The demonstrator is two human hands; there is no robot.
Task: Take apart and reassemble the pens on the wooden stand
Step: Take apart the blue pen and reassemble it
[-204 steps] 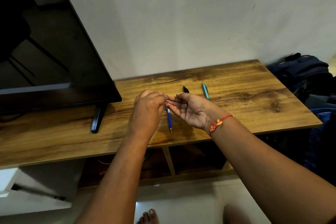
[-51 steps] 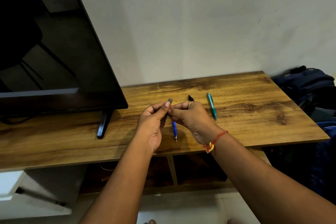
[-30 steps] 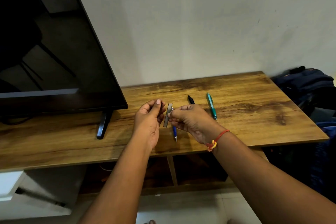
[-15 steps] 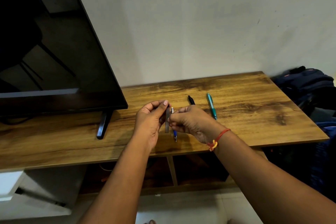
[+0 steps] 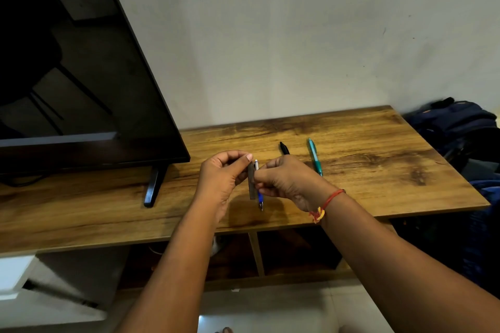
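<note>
Both hands meet just above the blue pen (image 5: 260,197). It appears to lie on the wooden bench (image 5: 378,170), tip toward the person and white end away. The left hand (image 5: 223,180) pinches a short grey pen piece (image 5: 252,182) between thumb and forefinger. It holds the piece upright, just left of the blue pen and partly covering it. The right hand (image 5: 286,181) comes in from the blue pen's other side with its fingers curled, the fingertips pinching the right edge of the same grey piece. Whether anything smaller sits between those fingertips cannot be told. A red and yellow thread band (image 5: 326,204) circles the right wrist.

Right of the blue pen lies a black pen (image 5: 284,148); the right hand hides all but its far end. Farther right is a teal pen (image 5: 314,155), clear of the hand and roughly parallel to the blue pen.

Well left of the blue pen a dark television (image 5: 81,76) stands on the bench on a slim black foot (image 5: 153,186), apart from both hands. Beyond the blue pen rises a pale wall (image 5: 297,35). Far to the blue pen's right, past the bench end, sits a dark blue backpack (image 5: 457,121). Below the blue pen, under the bench top, a wooden divider (image 5: 256,254) splits an open shelf space, with pale floor (image 5: 270,305) in front of it.
</note>
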